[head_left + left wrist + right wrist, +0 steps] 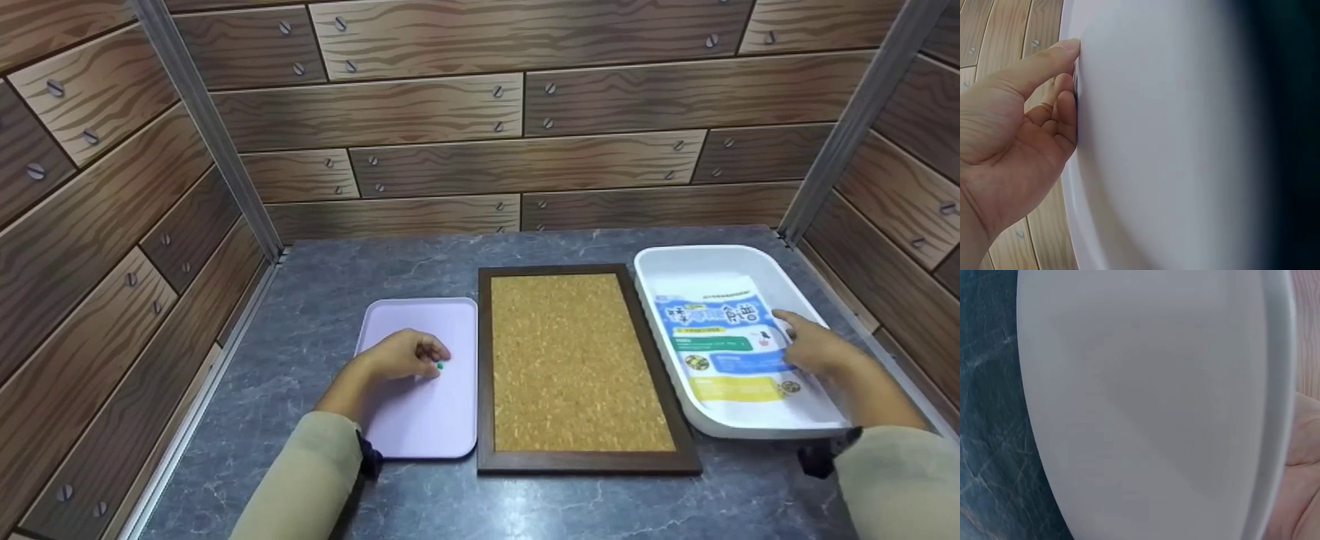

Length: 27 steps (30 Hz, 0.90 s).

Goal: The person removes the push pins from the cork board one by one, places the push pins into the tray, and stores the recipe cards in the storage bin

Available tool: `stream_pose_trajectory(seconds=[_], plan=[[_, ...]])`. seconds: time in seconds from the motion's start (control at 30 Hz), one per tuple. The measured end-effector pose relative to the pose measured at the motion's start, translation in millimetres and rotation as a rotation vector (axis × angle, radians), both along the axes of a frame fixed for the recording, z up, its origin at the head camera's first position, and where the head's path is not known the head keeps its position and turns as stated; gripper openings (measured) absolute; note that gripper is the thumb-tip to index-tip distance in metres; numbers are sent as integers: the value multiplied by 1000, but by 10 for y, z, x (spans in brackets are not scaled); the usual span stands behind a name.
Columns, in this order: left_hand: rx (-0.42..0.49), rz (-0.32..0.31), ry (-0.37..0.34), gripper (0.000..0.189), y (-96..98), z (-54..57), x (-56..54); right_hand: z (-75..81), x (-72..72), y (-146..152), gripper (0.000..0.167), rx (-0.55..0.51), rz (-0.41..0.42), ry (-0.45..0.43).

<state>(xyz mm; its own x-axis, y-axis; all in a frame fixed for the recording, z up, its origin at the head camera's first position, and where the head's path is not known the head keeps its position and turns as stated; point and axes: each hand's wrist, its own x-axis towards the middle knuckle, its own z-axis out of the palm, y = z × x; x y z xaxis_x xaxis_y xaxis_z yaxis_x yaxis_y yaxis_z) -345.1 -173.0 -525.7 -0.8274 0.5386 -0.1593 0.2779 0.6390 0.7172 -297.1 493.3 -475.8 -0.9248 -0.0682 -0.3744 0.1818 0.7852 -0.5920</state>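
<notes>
A lavender tray (431, 427) lies on the left. My left hand (401, 354) is low over it, its fingers loosely curled and the thumb apart from them. A tiny green piece (440, 366) shows beside the thumb tip; the left wrist view does not show it. At the right, a white basin (705, 259) contains a flat printed packet (731, 345) in blue, green and yellow. Over the packet's right edge is my right hand (821, 349), index finger extended and thumb apart from it. In the right wrist view the basin's side hides its fingers.
A cork board (577, 367) in a dark brown frame lies between tray and basin. Everything stands on a dark marbled tabletop (322, 270). Wood-patterned panels (450, 112) enclose the back and both sides, with metal posts (217, 127) at the corners.
</notes>
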Motion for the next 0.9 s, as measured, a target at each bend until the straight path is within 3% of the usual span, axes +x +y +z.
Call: stream_pose_trajectory(seconds=[0.13,0.33,0.5,0.67,0.9], plan=[[3,-8,7,29,-5,25,10,44,36,-4,98,-26,-5,-39],[-2,-5,12,34,-20,114,44,137,82,-14,96,-4,27,0],[-56,-11,58,39,-51,244,83,258,112,-37,90,27,70,51],[-94,-43,106,45,-60,408,131,440,133,-137,86,26,90,22],[-151,-54,196,50,19,612,244,675,233,-439,82,152,215,112]])
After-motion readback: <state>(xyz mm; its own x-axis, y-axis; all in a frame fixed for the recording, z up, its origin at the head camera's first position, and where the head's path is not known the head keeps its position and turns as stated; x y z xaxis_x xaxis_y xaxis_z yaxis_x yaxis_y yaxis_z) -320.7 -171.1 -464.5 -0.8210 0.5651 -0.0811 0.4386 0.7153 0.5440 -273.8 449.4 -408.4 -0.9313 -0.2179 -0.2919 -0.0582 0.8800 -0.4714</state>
